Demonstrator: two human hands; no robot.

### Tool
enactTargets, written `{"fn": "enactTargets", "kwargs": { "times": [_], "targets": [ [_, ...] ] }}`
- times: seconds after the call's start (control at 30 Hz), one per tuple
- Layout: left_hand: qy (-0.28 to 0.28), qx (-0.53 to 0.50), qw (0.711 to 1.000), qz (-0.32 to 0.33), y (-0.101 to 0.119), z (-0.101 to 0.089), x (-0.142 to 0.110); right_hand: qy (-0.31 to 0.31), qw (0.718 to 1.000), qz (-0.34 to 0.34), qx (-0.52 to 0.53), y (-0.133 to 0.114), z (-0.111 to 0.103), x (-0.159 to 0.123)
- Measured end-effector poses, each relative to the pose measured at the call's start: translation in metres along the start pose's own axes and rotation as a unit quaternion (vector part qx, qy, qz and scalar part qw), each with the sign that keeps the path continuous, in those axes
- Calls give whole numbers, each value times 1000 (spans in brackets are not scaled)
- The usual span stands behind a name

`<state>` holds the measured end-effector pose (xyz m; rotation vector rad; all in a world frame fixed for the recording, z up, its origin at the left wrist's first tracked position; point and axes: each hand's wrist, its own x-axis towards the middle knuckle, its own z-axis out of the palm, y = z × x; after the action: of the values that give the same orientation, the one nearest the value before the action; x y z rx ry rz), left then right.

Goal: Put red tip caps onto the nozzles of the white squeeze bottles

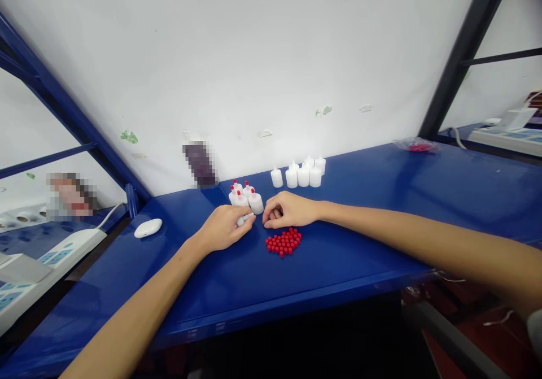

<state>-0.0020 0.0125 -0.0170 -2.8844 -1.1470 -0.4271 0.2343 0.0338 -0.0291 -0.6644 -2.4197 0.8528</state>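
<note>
My left hand (221, 229) is closed around a small white bottle (244, 220), which lies tilted with its thin nozzle pointing right. Just across from that nozzle, my right hand (293, 209) has its fingers curled together; whatever they may hold is hidden. A cluster of small red caps (283, 242) lies on the blue table (339, 255) below my right hand. Several white bottles with red caps (255, 203) stand upright behind my left hand. Farther right, by the wall, stands a group of white bottles without red caps (303, 177).
A white oval case (148, 228) lies at the table's left. A clear bag with red pieces (418, 145) rests at the far right corner. A blurred dark object (200, 164) leans on the wall. Power strips (51, 266) and frame posts (459, 57) flank the table.
</note>
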Motion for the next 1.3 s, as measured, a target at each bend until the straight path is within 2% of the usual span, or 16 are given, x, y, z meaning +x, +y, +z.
{"fn": "enactTargets", "kwargs": {
  "times": [0.17,0.43,0.67,0.87,1.3],
  "targets": [
    [-3,1,1000,3,1,2,1,-2,1000,2,14,3,1,1],
    [-6,2,1000,1,2,1,0,49,993,31,105,1,2,0],
    [0,-16,1000,-11,13,2,1,32,991,10,128,-1,2,-2],
    [-11,-53,998,-24,18,1,2,35,979,5,200,1,4,0],
    [-6,-57,998,-19,18,2,2,56,980,21,192,1,4,0]
  ]
}}
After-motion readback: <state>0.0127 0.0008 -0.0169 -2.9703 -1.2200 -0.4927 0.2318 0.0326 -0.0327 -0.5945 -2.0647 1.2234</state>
